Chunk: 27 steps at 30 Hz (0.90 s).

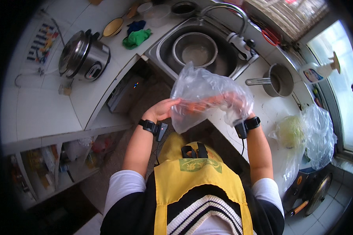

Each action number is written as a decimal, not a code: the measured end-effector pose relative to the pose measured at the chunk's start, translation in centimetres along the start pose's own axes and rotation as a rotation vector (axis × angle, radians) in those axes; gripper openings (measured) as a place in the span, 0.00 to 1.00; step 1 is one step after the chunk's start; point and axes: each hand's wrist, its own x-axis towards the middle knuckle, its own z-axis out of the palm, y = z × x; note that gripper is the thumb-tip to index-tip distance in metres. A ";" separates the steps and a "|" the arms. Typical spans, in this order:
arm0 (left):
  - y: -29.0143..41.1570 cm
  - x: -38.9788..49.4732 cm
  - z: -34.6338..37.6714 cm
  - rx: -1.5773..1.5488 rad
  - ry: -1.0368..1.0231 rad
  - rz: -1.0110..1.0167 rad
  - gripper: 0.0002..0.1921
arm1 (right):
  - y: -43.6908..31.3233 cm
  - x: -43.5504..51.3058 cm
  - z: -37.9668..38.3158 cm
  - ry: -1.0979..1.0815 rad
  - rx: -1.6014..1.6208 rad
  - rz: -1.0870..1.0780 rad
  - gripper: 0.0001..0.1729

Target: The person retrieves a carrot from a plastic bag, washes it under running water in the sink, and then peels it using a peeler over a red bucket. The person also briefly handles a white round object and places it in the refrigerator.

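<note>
A clear plastic bag [206,79] hangs between my hands in front of the sink, with something long and orange [194,106], perhaps carrots, showing blurred through the film. My left hand [161,110] grips the bag's left side, fingertips pressed at its edge. On the other side my right hand [238,105] is inside or behind the film, seen only through it, and seems to hold the orange contents. Beyond the bag, a round metal basin [176,47] with a little water in it stands in the steel sink [161,55].
A rice cooker [98,58] and a green cloth [136,38] are on the left counter. To the right stand a saucepan [278,80], a spray bottle [314,72], a bagged pale green vegetable [291,132] and a stove [294,188]. The faucet [242,22] arches over the sink.
</note>
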 end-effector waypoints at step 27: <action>-40.2 -41.6 -29.9 -1.133 1.049 0.556 0.11 | 13.9 2.6 50.7 -0.288 -0.054 0.292 0.11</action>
